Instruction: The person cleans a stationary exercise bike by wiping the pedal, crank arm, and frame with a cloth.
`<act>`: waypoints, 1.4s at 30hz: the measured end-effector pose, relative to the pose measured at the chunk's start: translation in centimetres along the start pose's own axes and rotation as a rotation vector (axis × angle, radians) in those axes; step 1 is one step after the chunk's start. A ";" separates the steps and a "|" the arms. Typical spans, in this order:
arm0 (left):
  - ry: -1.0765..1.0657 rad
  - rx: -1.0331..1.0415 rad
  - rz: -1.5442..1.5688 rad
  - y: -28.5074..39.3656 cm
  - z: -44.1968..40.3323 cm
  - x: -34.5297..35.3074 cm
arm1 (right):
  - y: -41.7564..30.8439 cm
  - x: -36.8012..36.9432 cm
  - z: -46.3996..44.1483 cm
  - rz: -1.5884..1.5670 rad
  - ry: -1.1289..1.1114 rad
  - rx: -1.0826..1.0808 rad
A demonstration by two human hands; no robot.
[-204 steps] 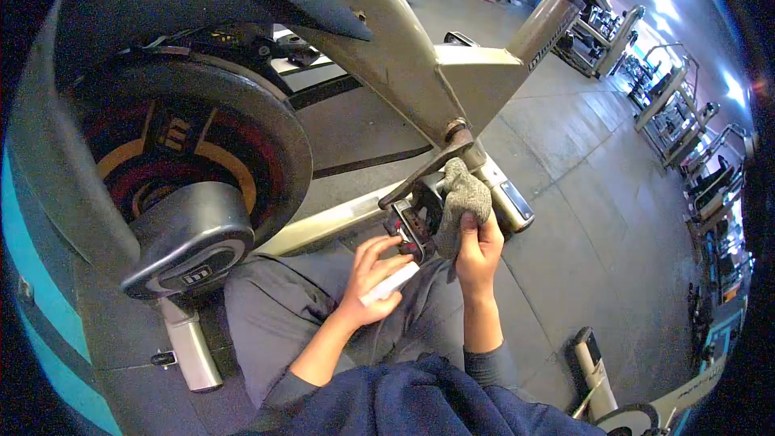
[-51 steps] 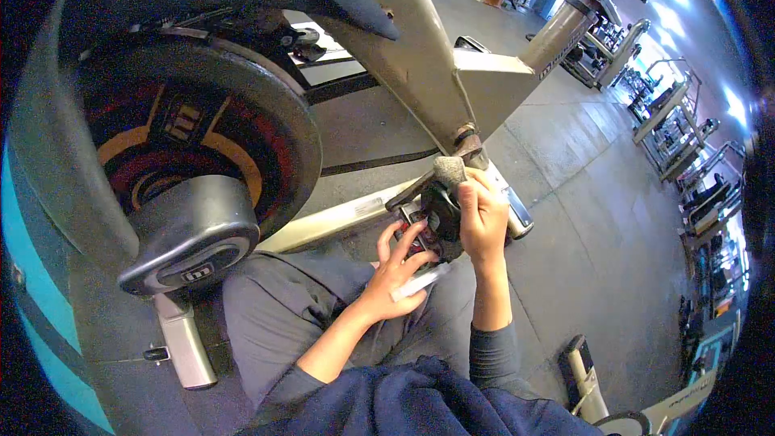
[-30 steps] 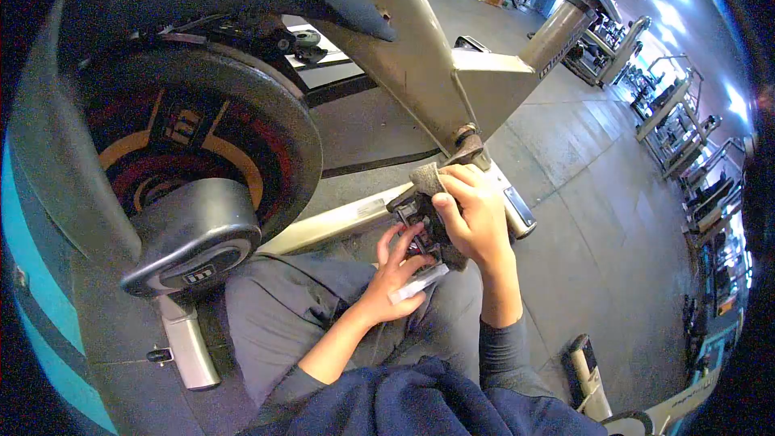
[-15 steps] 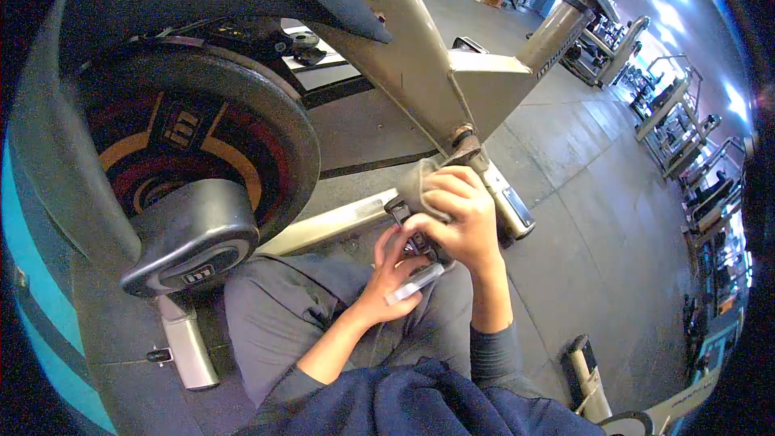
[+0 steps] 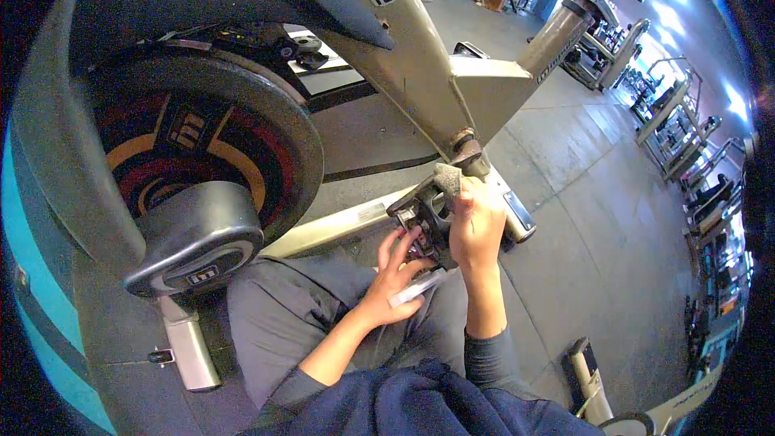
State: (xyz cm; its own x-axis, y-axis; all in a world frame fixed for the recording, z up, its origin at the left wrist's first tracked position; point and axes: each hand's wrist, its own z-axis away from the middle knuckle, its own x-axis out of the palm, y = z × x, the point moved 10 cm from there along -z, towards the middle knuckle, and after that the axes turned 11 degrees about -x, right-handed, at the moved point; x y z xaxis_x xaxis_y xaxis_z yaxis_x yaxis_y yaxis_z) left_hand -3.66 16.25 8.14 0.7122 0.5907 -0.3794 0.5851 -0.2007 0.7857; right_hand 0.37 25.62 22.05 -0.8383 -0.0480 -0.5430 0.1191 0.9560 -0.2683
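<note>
A black pedal with metal parts inside sits at the end of the crank, in front of my knees. The fingers of my left hand curl over its near side and grip it. A pale, flat bar lies along that hand's palm side; I cannot tell whether it belongs to the pedal. My right hand is closed on a grey cloth, which pokes out past the knuckles at the pedal's far edge. The right fingertips are mostly hidden. Just beyond, the crank joint meets the bike frame.
The exercise bike's frame rises ahead, with its flywheel and a black cover at left. A floor bar runs behind the pedal. Gym machines line the right side. Part of another machine stands lower right.
My right hand has turned, its back now facing up, and the cloth has shifted right to the pedal's far edge. More of the pedal shows. My left hand has barely moved.
</note>
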 end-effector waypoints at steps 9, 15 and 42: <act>-0.082 -0.258 0.147 -4.1 3.9 1.3 | 1.5 2.0 5.4 -0.529 -0.025 0.258; -0.108 -0.220 -0.092 -3.9 4.1 1.1 | 2.6 0.5 6.3 -0.559 0.073 0.366; 0.084 -0.225 0.253 -6.4 6.9 -0.5 | -9.8 2.4 8.2 -0.034 -0.154 -0.363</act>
State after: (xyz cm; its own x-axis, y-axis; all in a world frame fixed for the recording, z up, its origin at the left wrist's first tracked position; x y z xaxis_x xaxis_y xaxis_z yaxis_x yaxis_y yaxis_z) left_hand -5.06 11.83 -0.11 0.7839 0.6083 -0.1242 0.2867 -0.1773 0.9415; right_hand 1.51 13.77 16.83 -0.7457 -0.0974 -0.6591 -0.1257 0.9921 -0.0043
